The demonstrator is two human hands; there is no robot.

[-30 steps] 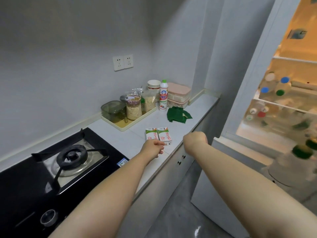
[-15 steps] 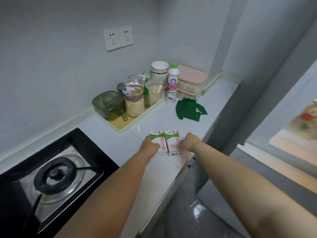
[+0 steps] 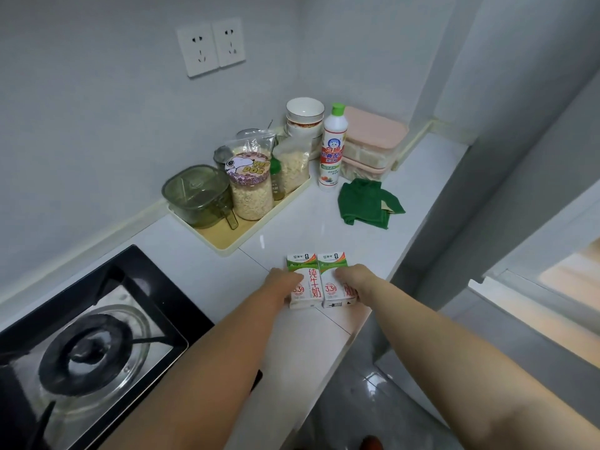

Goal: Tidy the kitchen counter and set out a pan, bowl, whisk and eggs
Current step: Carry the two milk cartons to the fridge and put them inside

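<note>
Two small milk cartons stand side by side near the front edge of the white counter (image 3: 324, 228). My left hand (image 3: 283, 282) is closed around the left milk carton (image 3: 306, 280). My right hand (image 3: 354, 278) grips the right milk carton (image 3: 331, 277) from its right side. White bowls (image 3: 305, 115) are stacked at the back by the wall. No pan, whisk or eggs are in view.
A cream tray (image 3: 227, 245) holds an olive lidded container (image 3: 198, 196), an oat jar (image 3: 251, 190) and a bag of oats. A detergent bottle (image 3: 331, 151), pink-lidded boxes (image 3: 373, 141) and a green cloth (image 3: 367, 203) lie behind. A gas hob (image 3: 91, 352) sits left.
Both hands reached forward from the counter edge and closed on the two milk cartons. My view turned away from the open fridge and down onto the counter.
</note>
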